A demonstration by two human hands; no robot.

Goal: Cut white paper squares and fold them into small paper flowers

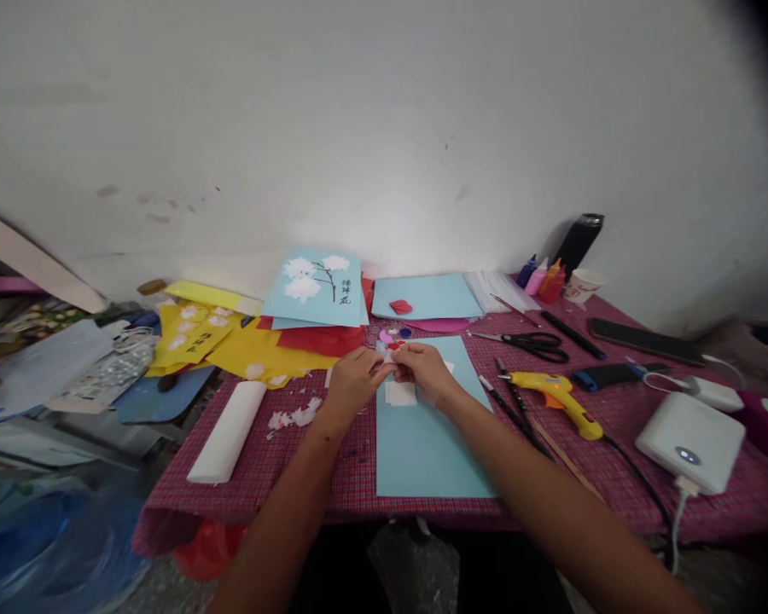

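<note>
Fingers meet over pale blue paper, a small soft white piece between them

The worktop [352, 496], covered in checked cloth, spreads beneath the fingers. Directly below them lies a smooth, flat blue sheet [428, 452], probably squared to the body as a steady, clean base. Beyond them and to the left, a blue card [285, 305] with ruffled white blossoms leans in view, perhaps for comparison. Left of the fingers is a soft, flattened white roll [229, 433]; to their right, a hard yellow glue gun [554, 390] sits likely for easy reach. Thin white squares [401, 393] lie just under the fingers. The left hand [352, 384] and right hand [427, 371] are together, fingertips pinched on the white piece [389, 355], seemingly lightly, since it looks flimsy; its exact shape is too small to tell
</note>
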